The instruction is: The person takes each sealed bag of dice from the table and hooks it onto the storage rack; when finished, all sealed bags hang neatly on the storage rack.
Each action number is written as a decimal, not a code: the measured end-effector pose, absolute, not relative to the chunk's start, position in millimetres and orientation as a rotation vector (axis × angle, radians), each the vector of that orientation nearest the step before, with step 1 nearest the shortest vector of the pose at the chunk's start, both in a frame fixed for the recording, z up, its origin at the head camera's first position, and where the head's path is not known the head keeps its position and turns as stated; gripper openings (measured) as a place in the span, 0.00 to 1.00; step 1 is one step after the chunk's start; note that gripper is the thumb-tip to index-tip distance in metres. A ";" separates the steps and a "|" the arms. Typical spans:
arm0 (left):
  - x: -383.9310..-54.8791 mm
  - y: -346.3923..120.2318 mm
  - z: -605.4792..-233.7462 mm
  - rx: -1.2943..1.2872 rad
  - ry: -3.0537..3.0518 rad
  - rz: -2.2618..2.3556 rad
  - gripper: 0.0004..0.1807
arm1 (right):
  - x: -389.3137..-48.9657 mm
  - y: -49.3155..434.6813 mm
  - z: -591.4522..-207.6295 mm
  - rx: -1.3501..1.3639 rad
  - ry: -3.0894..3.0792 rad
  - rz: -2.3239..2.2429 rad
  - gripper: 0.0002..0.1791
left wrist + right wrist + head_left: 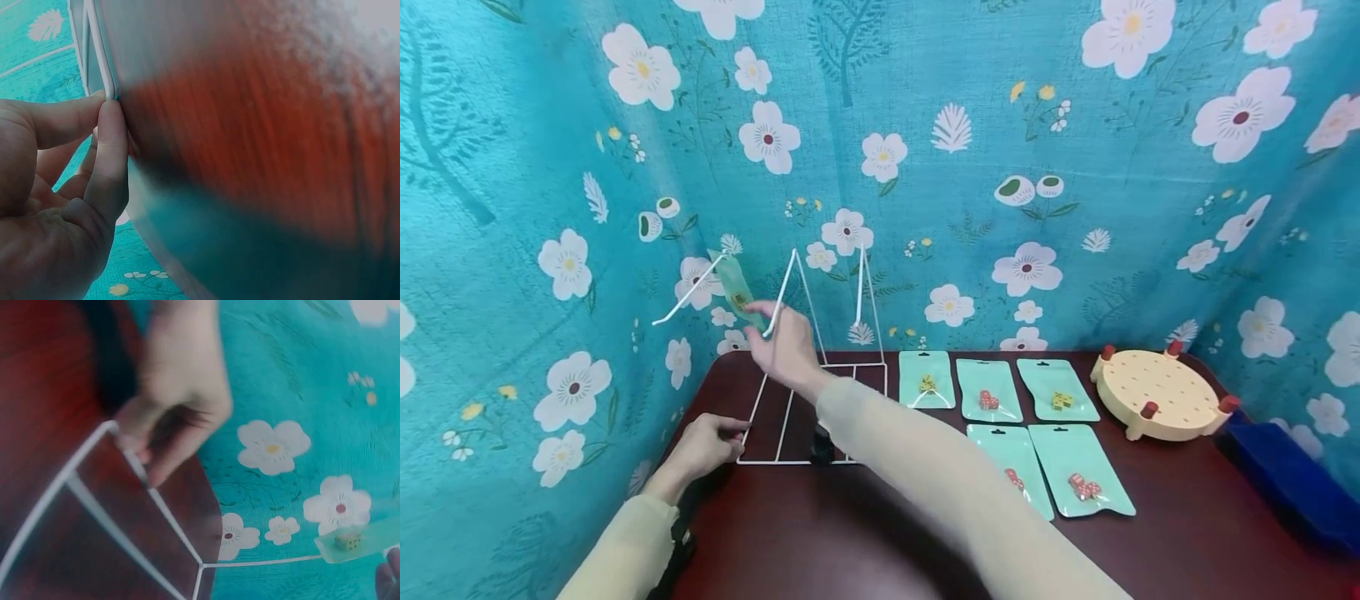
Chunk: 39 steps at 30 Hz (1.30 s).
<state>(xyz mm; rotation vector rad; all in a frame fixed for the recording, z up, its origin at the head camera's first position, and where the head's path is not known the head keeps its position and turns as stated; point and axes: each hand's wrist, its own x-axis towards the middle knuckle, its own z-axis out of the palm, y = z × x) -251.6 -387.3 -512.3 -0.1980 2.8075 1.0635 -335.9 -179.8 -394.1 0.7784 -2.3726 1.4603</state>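
Head view: right hand [784, 350] raised at the white wire rack [820, 375], grip pinched on a small green pouch [735, 287] holding a yellow die, pouch up on the rack's long left-pointing hook [688, 293], well above the tabletop [880, 533]. Left hand [703, 446] down at the rack's near-left base corner, thumb and forefinger closed narrow on the wire, steadying it. Left wrist view: same pinch on the thin white wire [103, 56], close and plain. Right wrist view: left hand at the corner again, blurred, with the pouch [359, 542] far off at the lower right on the hook.

Judged step: hanging a pouch on the hook, hole seemingly just on or near the wire, though too small to tell. Next move likely calls for sliding the pouch along the hook, then loosening the pinch without tugging the rack.

Elsewhere on the tabletop: five more pouches [992, 392] lying flat in two rows, beside a round pegged wooden board [1157, 392].
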 end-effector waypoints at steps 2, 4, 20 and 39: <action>-250.0 -388.9 -511.6 -0.205 2.797 1.056 0.23 | -321.5 -165.9 -399.7 0.900 -2.415 1.413 0.18; -249.7 -389.6 -511.6 -0.212 2.791 1.046 0.24 | -306.3 -146.9 -404.3 1.058 -2.459 1.317 0.19; -250.0 -386.4 -509.4 -0.205 2.798 1.005 0.25 | -255.2 142.7 -440.6 1.270 -2.775 0.775 0.20; -247.5 -385.2 -513.6 -0.224 2.800 0.977 0.28 | -251.5 215.7 -496.9 0.996 -2.918 0.330 0.20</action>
